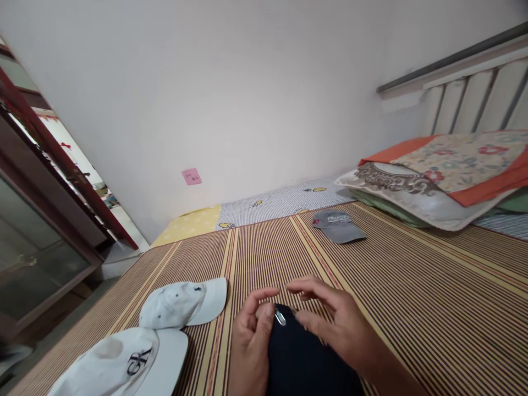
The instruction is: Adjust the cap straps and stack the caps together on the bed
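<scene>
Black fabric, a dark cap (307,360), lies closest of all at the bottom edge of the view, on the striped bamboo mat (433,308), with a small silver buckle (280,317) at its far end. The left hand (249,344) grips the cap's left side, its fingers curled and the thumb pressed near the buckle, so it has hold of the cloth. The right hand (336,319) rests over the cap's right side with its fingers loosely spread and slightly bent, their tips just beside the buckle; whether they pinch the cloth cannot be told. To the left, near the bottom corner, sits a white cap with a black logo (124,366), and just beyond it, touching or nearly so, a second white cap (185,303) with its brim pointing right. Farther up the mat, well apart from the hands, lies a grey cap (338,225). Beyond the mat's far edge runs a checked sheet (280,201) with a yellow patch beside it. At the right, stacked pillows (433,176) lean below a slatted headboard (466,93). A pink note (191,176) sticks to the pale wall (247,82).
</scene>
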A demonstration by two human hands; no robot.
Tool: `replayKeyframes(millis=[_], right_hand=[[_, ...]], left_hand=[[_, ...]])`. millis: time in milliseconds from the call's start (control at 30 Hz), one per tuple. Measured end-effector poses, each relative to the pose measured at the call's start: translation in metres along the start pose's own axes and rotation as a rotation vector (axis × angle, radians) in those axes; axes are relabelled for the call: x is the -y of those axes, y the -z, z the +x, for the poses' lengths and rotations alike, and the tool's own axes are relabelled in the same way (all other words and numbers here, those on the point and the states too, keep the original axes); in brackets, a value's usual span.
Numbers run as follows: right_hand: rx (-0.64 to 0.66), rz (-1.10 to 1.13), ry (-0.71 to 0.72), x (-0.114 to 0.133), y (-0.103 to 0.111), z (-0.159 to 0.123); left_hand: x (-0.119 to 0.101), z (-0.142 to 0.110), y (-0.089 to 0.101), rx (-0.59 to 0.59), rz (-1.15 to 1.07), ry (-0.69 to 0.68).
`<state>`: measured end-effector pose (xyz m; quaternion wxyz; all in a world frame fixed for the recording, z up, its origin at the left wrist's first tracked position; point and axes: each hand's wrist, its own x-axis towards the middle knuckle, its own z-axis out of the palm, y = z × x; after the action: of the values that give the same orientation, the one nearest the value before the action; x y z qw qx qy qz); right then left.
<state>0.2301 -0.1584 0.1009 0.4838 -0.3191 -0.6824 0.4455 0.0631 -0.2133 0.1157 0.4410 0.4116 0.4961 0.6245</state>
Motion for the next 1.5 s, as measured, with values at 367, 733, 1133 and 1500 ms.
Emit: replayKeyframes(millis=[367,733,1133,1500], right_hand=[[-0.291,0.157,-0.088,-0.019,0.018,0.005],[0.360,0.229,-0.169,-0.018,0.021,0.004],[0.193,0.084,-0.072,0.007,0.027,-0.007],[0.076,0.106,-0.161,-0.016,0.023,0.003]], left_hand=[[0.009,0.003,0.001,0.066,0.020,0.023],[0.011,0.011,0.009,-0.074,-0.260,0.077],[-0.009,-0.005,0.012,0.184,0.069,0.052],[0.000,-0.006,0.034,0.230,-0.272,0.052]])
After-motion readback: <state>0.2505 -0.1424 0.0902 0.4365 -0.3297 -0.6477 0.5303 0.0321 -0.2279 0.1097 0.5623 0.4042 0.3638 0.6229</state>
